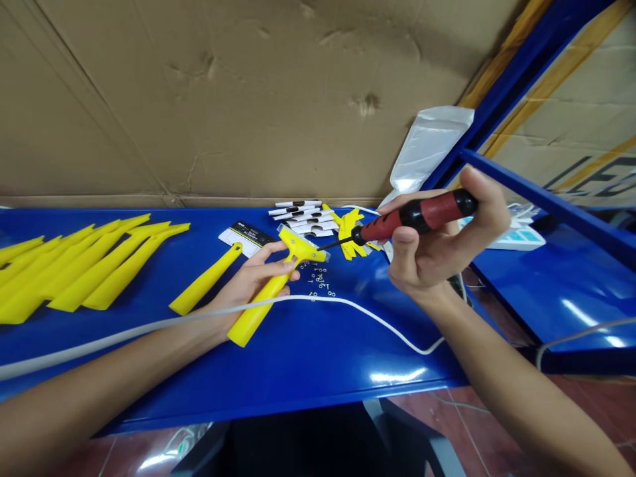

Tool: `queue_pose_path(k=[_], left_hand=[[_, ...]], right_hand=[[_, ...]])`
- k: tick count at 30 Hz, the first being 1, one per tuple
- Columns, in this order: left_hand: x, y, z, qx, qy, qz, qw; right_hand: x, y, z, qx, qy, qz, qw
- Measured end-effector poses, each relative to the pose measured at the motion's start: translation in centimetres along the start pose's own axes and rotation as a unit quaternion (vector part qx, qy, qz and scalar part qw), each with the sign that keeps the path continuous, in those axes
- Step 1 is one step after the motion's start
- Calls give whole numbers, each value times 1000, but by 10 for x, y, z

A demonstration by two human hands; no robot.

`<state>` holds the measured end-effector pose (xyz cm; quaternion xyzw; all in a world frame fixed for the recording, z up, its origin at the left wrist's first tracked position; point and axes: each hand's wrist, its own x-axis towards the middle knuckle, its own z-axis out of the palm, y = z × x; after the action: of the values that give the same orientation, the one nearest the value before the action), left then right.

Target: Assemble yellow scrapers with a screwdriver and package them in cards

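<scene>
Head: yellow tool [269, 289] diagonal, crosspiece [301, 248] upper right

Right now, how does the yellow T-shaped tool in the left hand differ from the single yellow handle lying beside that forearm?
The yellow T-shaped tool has a crosspiece at its top; the single yellow handle has none, only a narrow end with a hole.
The tool is gripped in the left hand, with the screwdriver tip at its crosspiece; the handle lies untouched on the blue table.
Both are yellow and long-bodied.
</scene>
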<state>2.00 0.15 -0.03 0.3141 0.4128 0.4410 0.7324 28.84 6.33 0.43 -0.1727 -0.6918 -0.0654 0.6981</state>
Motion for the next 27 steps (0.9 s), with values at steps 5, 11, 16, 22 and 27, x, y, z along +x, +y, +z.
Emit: queue_pose_path(k=[5,11,16,22,27], left_hand=[[1,-1,0,-5,5,5,1000],[0,0,0,-13,-8,5,1000],[0,1,0,-9,1,-1,1000],[1,-1,-1,-17,-10,1,1000],[3,-1,-1,-25,-3,3,1000]], right_hand=[[-1,-1,2,-25,5,-1,1000],[-6,4,2,36,-43,32,998],[-6,3,5,36,-41,22,998],[-8,-1,2,41,-73,66,994],[-9,-4,4,30,-72,60,995]])
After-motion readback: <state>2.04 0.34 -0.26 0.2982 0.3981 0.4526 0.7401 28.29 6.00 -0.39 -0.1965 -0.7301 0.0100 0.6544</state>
